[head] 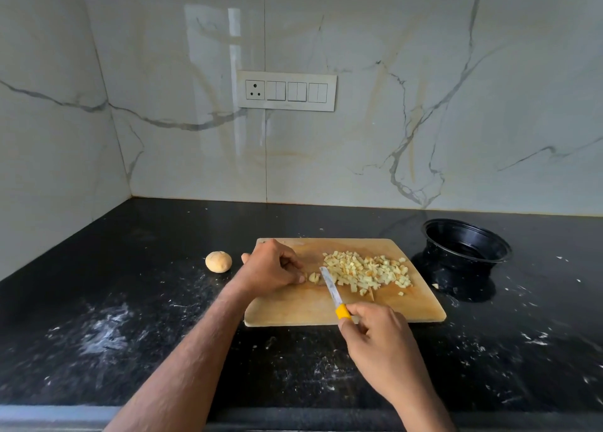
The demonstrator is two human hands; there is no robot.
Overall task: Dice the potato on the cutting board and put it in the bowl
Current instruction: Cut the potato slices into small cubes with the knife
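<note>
A wooden cutting board (293, 307) lies on the black counter. A heap of diced potato (368, 271) covers its right middle. My left hand (272, 266) rests on the board's left part, fingers curled, fingertips touching a small potato piece (314, 277). My right hand (375, 333) grips the yellow handle of a knife (331, 289); the blade points away from me, its tip between the small piece and the heap. A black bowl (466, 245) stands right of the board and looks empty.
A whole unpeeled potato (218, 262) sits on the counter left of the board. White smears and small scraps dot the black counter (130, 301). Marble walls close the back and left; a switch panel (287, 90) is on the back wall.
</note>
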